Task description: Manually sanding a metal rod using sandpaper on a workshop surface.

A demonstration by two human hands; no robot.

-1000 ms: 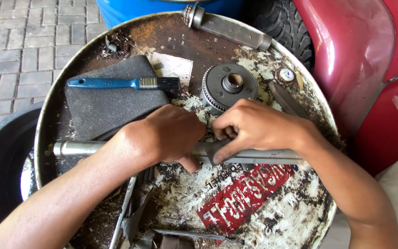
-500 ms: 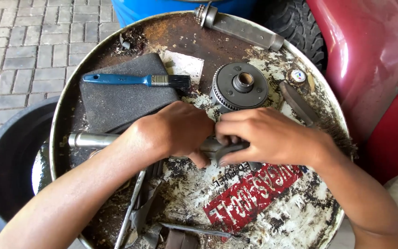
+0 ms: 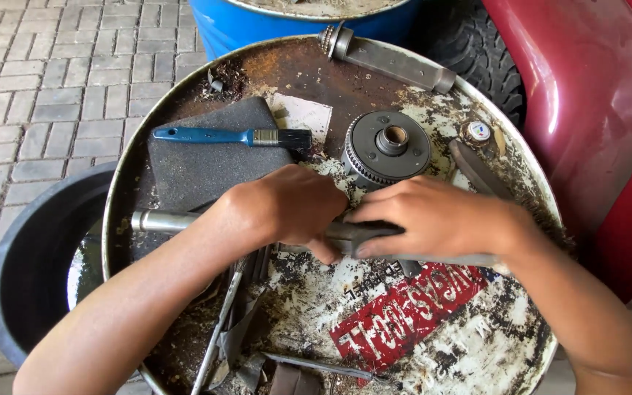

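- The metal shaft [image 3: 156, 221] lies crosswise on the rusty drum lid [image 3: 309, 69], which serves as the surface; its free end sticks out to the left, and its middle is covered by both hands.
- The left hand [image 3: 287, 208] is closed over the shaft, fingers curled down around it, thumb tucked underneath.
- The right hand [image 3: 429, 219] lies flat-fingered on the same shaft just beside the left, fingertips pressing on a dark part at the middle; how firmly it grips cannot be told.
- Just behind the hands sits a round toothed clutch hub [image 3: 388, 146].
- Left of it, a blue-handled brush [image 3: 232, 137] rests on a dark abrasive sheet [image 3: 199, 172].
- A flat metal bar [image 3: 393, 62] lies at the lid's far rim.
- A black tub [image 3: 31, 271] stands at the left, a blue drum [image 3: 257, 25] behind, and a red vehicle body [image 3: 594, 102] at the right.
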